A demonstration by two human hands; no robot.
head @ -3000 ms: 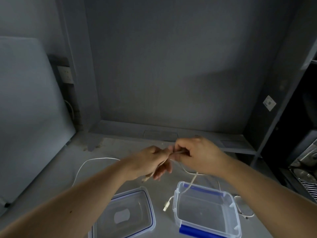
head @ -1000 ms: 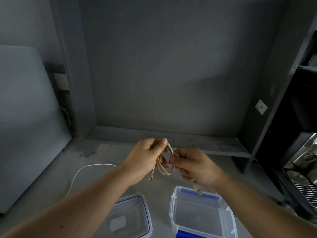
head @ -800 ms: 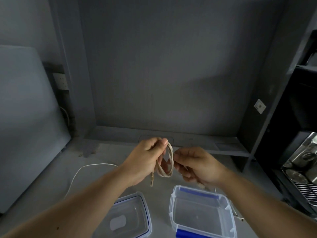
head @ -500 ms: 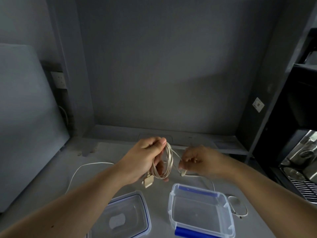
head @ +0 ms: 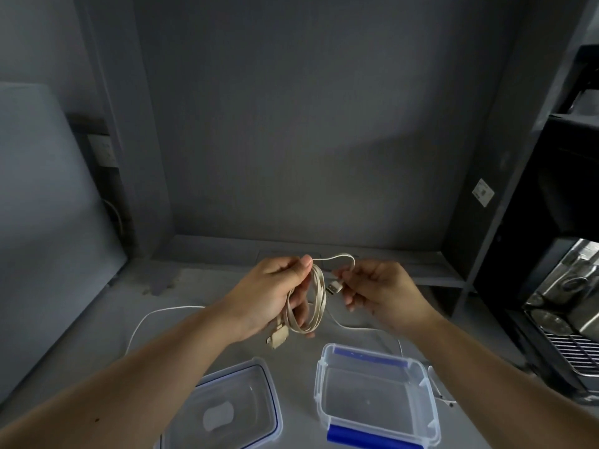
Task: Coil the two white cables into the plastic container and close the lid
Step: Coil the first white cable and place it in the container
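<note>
My left hand (head: 269,296) pinches a coiled flat white cable (head: 319,303) whose loops hang below my thumb, with a wide connector dangling at the bottom. My right hand (head: 382,293) holds the same cable's free end by its USB plug (head: 334,288). A second thin white cable (head: 155,314) lies on the grey table, running left and behind my hands toward the right. Below my hands sit an open clear container (head: 372,393) with blue clips and, to its left, its clear lid (head: 236,413).
A grey wall and low ledge (head: 324,251) close off the back of the table. A large grey panel (head: 48,205) leans at the left. Dark shelving and a metal appliance (head: 567,306) stand at the right.
The cable's free end has been drawn up off the table; my right hand now grips its USB plug beside the coil. My left hand has kept the coil at about the same height.
</note>
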